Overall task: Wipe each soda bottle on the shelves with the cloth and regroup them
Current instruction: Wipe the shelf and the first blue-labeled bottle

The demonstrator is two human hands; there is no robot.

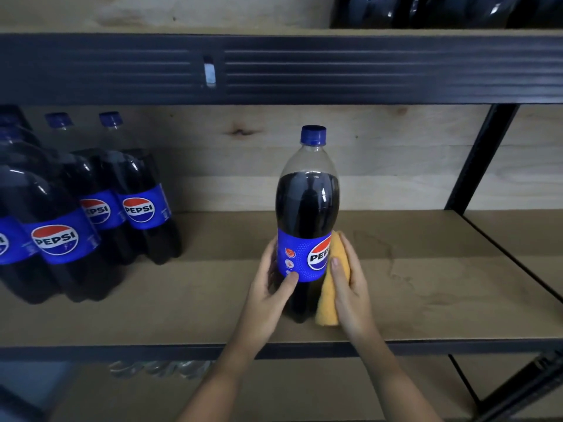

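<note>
A tall Pepsi bottle [307,205] with a blue cap and blue label stands upright in the middle of the wooden shelf [426,269]. My left hand [271,284] grips its lower left side, thumb on the label. My right hand [350,278] holds a folded orange cloth [330,293] and presses it against the bottle's right side at label height. Several more Pepsi bottles [76,208] stand grouped at the left end of the same shelf.
A dark metal beam [304,68] of the upper shelf runs overhead, with dark bottles [441,10] on it at top right. A black upright post [478,159] stands at the right. A faint damp stain [393,263] marks the shelf board right of the bottle.
</note>
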